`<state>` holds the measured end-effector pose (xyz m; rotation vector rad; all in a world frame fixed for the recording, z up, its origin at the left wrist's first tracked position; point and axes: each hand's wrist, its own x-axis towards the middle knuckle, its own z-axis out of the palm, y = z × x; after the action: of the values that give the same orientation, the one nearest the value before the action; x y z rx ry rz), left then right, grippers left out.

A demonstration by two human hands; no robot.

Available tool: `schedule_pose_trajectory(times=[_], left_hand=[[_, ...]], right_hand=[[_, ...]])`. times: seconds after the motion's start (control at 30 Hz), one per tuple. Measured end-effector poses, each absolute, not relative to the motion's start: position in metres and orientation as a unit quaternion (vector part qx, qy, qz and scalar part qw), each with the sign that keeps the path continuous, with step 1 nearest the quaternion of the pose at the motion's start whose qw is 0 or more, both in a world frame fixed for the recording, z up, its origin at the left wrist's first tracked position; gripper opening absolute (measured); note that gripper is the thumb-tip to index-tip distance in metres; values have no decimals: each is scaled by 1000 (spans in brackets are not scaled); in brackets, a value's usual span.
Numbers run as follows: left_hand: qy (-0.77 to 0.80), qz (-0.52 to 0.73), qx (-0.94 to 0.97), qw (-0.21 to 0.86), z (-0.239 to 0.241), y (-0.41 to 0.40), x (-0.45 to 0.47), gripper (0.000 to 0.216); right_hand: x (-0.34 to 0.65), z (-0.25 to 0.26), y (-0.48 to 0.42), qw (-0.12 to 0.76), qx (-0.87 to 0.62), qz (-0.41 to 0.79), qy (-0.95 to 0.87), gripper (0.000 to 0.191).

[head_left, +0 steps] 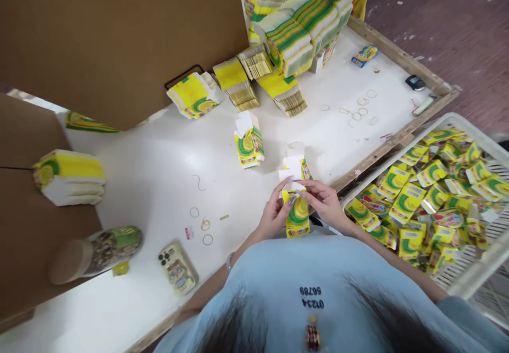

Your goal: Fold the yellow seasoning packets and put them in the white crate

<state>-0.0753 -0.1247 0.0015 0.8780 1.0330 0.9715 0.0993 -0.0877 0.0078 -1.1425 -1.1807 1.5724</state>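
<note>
A small yellow and green cardboard box (297, 218) is held upright close to my body, its white end flaps at the top. My left hand (274, 212) grips its left side, with thumb and fingers at the flaps. From the other side, my right hand (325, 203) closes its fingers on the same top end. Just beyond my fingers stands another box with raised white flaps (295, 158), partly hidden by my hands. Farther off on the white table (159, 157) is a box with its flaps up (249, 141).
Bundled flat cartons (238, 82) and a large stack (298, 29) sit at the back. On my right, a white crate (473, 276) holds many small boxes. A phone (177, 268), a jar (115, 247) and rubber bands (205, 224) lie left; cardboard panels (119, 40) border the table.
</note>
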Motion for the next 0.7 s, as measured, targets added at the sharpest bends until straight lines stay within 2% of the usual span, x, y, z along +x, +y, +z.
schedule_pose_trajectory(times=[0.1,0.17,0.23,0.3,0.43,0.53,0.7], left_hand=[[494,419,419,636,2,-121,-76,52],[504,435,434,607,1,-118,-74,46],[504,453,433,594,0,-116,-73,46],[502,456,427,598,0,-115,-72,56],[497,410,434,630,4,-117,-77,67],[513,398,448,615,10,-115,-80,65],[544,389,477,570,18,-111,-78,50]], right_hand=[[103,8,-85,400,-455,599,-524,30],[102,6,-84,406,-458,578,-540,34],[101,3,-86,427,-469,560,-533,32],[103,1,-87,435,-485,538,-535,31],[117,5,-87,385,-448,511,-625,38],[123,12,-87,350,-416,552,-632,42],[115,22,-90,312,-411,696,-499,54]])
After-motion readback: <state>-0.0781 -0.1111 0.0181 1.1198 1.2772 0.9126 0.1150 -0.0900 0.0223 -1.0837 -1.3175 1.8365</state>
